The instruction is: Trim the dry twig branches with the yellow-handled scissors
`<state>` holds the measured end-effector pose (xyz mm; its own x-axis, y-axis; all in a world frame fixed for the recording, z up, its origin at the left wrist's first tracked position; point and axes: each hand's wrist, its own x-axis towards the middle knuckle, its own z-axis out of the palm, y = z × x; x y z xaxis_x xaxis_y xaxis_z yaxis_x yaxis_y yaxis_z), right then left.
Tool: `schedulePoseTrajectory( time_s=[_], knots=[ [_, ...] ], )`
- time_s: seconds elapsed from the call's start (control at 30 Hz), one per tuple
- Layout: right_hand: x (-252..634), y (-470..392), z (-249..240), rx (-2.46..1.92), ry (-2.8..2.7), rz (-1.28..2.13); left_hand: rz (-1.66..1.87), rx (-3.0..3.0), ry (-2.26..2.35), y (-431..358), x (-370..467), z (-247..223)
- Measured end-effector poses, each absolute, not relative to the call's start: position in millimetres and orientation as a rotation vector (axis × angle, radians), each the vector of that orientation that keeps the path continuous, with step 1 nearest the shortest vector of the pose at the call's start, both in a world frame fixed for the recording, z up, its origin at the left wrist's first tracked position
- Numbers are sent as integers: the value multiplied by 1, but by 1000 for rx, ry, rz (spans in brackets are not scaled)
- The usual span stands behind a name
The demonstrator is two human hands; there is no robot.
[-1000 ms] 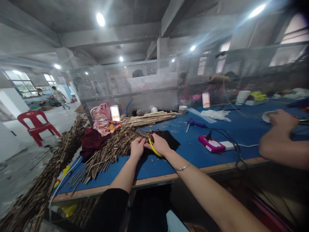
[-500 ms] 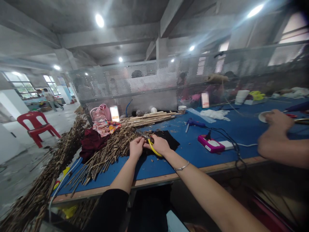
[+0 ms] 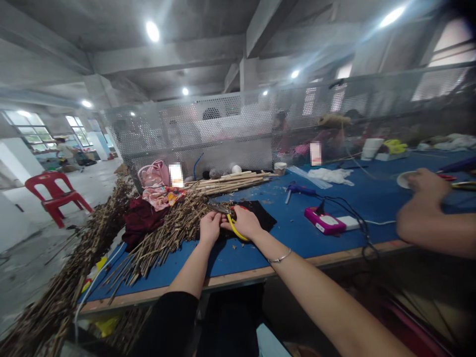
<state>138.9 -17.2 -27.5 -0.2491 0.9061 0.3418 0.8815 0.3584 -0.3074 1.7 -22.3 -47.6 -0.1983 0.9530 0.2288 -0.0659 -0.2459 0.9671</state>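
My right hand (image 3: 243, 223) is closed round the yellow-handled pliers or cutters (image 3: 233, 225), whose metal jaws point up and left. Beside it, my left hand (image 3: 210, 227) has its fingers pressed together close to the jaws; what it holds is too small to make out. Both hands are over a black cloth (image 3: 260, 214) on the blue table (image 3: 223, 260). A heap of dry brown twigs (image 3: 178, 220) lies just left of my left hand, reaching to the table's front edge.
Pale sticks (image 3: 230, 183) lie behind my hands. Rightward are a blue glue gun (image 3: 299, 189), a magenta power strip (image 3: 325, 221) with cables, and another person's hand (image 3: 429, 186) at a white roll. Dark red cloth (image 3: 143, 220) lies left; a perforated metal screen (image 3: 230, 129) stands behind.
The pliers have turned slightly, with the jaws a little lower and a red part now showing by my right fingers. My hands have stayed almost in place.
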Motion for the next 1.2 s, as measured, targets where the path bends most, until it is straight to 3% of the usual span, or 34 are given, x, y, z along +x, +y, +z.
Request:
schedulePoseTrajectory(
  time_s=[1.2],
  knots=[
    [140, -17, -26, -1631, -2192, 137, 1635, 1079, 1099, -21, 0, -47]
  ],
)
